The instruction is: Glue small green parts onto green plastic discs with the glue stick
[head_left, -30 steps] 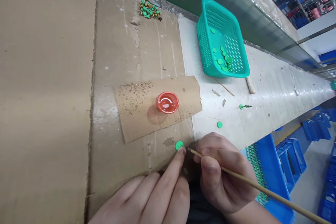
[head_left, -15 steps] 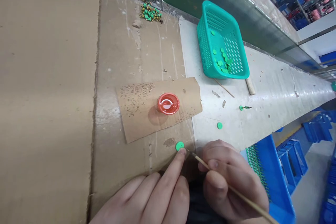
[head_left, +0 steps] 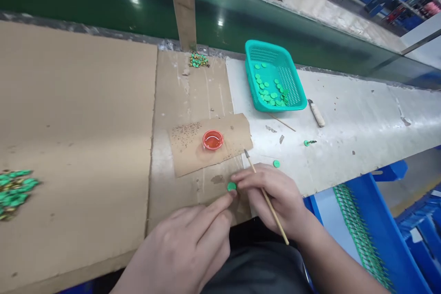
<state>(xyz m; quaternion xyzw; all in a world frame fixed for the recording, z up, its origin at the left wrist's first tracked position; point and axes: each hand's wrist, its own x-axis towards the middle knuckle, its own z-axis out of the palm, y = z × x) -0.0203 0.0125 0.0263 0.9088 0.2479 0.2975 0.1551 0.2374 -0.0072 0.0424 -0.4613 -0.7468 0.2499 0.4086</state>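
Observation:
A round green button [head_left: 231, 186] lies on the cardboard in front of me, at the fingertips of both hands. My left hand [head_left: 193, 234] comes from the lower left, index finger stretched to the button's near edge, other fingers folded. My right hand [head_left: 272, 193] is closed around a thin wooden paintbrush [head_left: 270, 204]. Its dark tip points up and away from the button, while my right fingertips touch the button's right side. Beyond my hands a small red cup [head_left: 212, 140] of liquid stands on a loose cardboard piece [head_left: 237, 131] marked with many dark brush strokes.
A teal basket [head_left: 253, 87] holding many green buttons stands at the back right. Near it lie a thin stick [head_left: 284, 122], a white-handled tool [head_left: 317, 114], another green button [head_left: 276, 164] and a small green piece [head_left: 306, 143]. Green-and-gold piles lie left [head_left: 17, 190] and at the back [head_left: 199, 59].
The brush tip has swung up and away from the button, and my right fingers have come to its edge. My view has shifted, bringing the left pile into sight.

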